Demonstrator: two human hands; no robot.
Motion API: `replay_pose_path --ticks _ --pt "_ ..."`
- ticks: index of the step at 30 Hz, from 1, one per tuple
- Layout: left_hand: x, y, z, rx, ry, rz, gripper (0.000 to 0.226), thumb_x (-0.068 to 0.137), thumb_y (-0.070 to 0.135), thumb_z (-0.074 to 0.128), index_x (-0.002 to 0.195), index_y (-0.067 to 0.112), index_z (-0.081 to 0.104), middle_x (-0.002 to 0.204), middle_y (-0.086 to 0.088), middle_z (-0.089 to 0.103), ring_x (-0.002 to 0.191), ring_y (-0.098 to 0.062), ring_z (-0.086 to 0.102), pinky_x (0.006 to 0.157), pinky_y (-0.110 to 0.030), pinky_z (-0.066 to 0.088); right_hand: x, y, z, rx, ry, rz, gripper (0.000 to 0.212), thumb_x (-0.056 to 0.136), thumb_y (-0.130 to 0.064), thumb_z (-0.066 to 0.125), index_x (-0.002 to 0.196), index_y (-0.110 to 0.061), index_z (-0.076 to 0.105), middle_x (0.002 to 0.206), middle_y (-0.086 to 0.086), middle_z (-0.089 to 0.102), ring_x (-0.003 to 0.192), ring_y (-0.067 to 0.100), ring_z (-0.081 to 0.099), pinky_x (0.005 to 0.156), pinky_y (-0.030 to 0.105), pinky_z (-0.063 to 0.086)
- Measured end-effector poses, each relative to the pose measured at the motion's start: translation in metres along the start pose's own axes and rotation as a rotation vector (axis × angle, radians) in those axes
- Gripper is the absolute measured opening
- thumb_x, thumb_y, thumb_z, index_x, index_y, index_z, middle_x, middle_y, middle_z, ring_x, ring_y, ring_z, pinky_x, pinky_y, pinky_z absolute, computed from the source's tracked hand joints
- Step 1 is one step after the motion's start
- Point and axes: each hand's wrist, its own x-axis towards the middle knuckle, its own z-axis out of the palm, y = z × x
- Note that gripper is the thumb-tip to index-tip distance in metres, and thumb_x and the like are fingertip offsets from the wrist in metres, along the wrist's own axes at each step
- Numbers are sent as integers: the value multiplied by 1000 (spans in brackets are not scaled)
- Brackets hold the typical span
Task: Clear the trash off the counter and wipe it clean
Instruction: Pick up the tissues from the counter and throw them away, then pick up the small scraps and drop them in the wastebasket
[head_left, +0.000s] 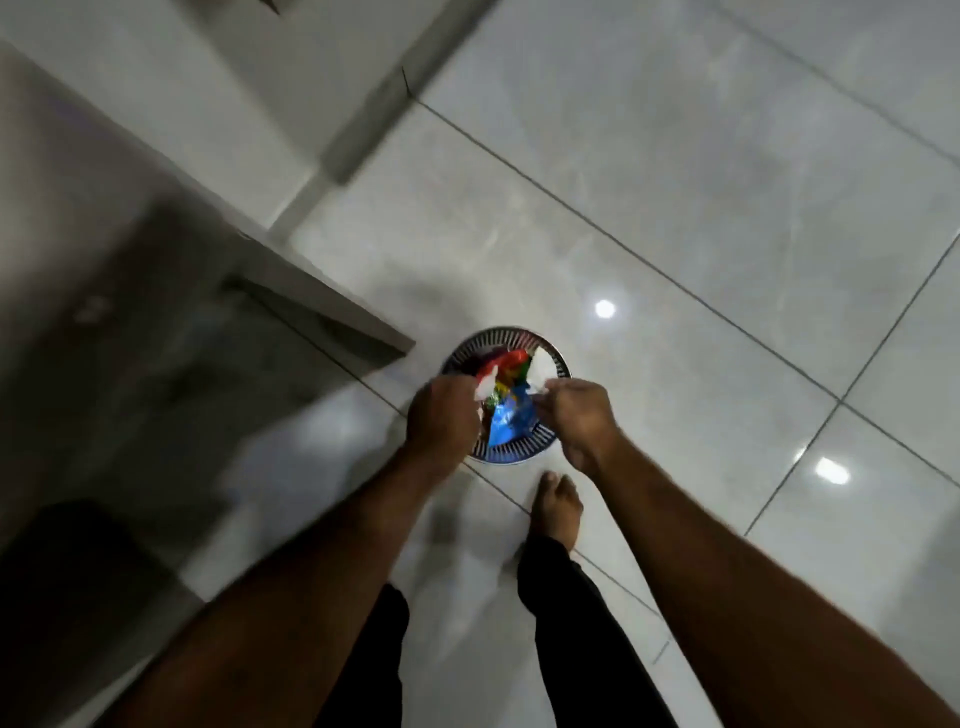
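Observation:
A round slotted waste bin (558, 364) stands on the tiled floor below me. Colourful wrappers (511, 418), red, green and blue, fill its opening along with some white paper. My left hand (441, 415) hovers over the bin's left side, its fingers closed on a white scrap at the wrappers' edge. My right hand (576, 413) is over the bin's right side, its fingers pinching the blue wrapper and a bit of white paper. The picture is blurred, so the exact hold of each finger is hard to read.
A grey counter or cabinet corner (332, 317) juts out at the left, close to the bin. Glossy white floor tiles (701, 234) spread to the right and far side. My bare foot (558, 506) stands just before the bin. A dark shape (67, 587) sits at lower left.

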Motion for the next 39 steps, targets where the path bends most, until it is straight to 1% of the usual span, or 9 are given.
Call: replay_pose_path --ticks 4,9,16,20,22,24,29,33,39 --pt "48 -2 33 -16 -145 26 26 79 26 73 100 10 69 103 -14 74 99 -35 68 75 -34 52 41 12 11 -33 -97 77 27 95 7 42 87 -14 56 77 10 59 60 18 54 55 31 45" --pt "54 4 33 -2 -213 82 60 72 26 79 125 10 54 115 -15 71 108 -34 65 83 -35 55 38 7 1 114 -223 140 51 92 17 29 120 -19 53 110 15 66 72 27 66 54 31 60" --pt "-57 16 -80 -2 107 176 58 88 12 59 145 9 44 143 -16 53 127 -33 55 105 -39 48 -86 -63 -42 371 -59 -53 48 96 11 44 141 -5 44 140 20 53 107 43 65 80 45 60" --pt "-180 6 -163 -116 397 422 42 83 9 65 125 8 67 120 -6 72 104 -22 70 91 -27 56 -210 -126 -36 343 -50 -369 38 95 4 52 124 -17 62 124 10 69 102 33 72 76 35 63" --pt "-230 -6 -202 -64 439 377 28 93 30 52 114 31 71 106 18 70 91 0 67 82 -9 50 -271 -156 -13 335 -95 -532 32 97 1 51 114 -21 68 114 5 74 94 27 75 70 28 62" --pt "-265 -43 -248 -109 616 303 22 93 35 56 108 32 72 95 16 71 85 -2 64 80 -13 50 -327 -180 36 285 -181 -654 30 98 0 51 109 -21 70 108 1 76 86 20 76 65 26 61" --pt "-302 -199 -337 37 947 33 21 89 21 61 99 9 75 87 -10 73 79 -32 68 73 -34 58 -413 -204 202 -172 -378 -946 26 89 1 66 105 -17 74 99 0 79 85 7 72 75 13 56" --pt "-296 -292 -373 -61 714 -374 30 90 40 58 103 16 71 97 -8 68 94 -32 65 80 -38 56 -435 -214 329 -811 -439 -1342 25 89 -14 67 113 -19 73 113 4 73 100 19 69 91 30 54" --pt "-264 -321 -380 -102 661 -249 47 82 53 62 113 18 67 103 -8 65 98 -27 60 81 -34 55 -432 -222 424 -1597 -367 -1287 27 93 -21 55 114 -9 65 117 15 62 103 33 64 83 35 51"
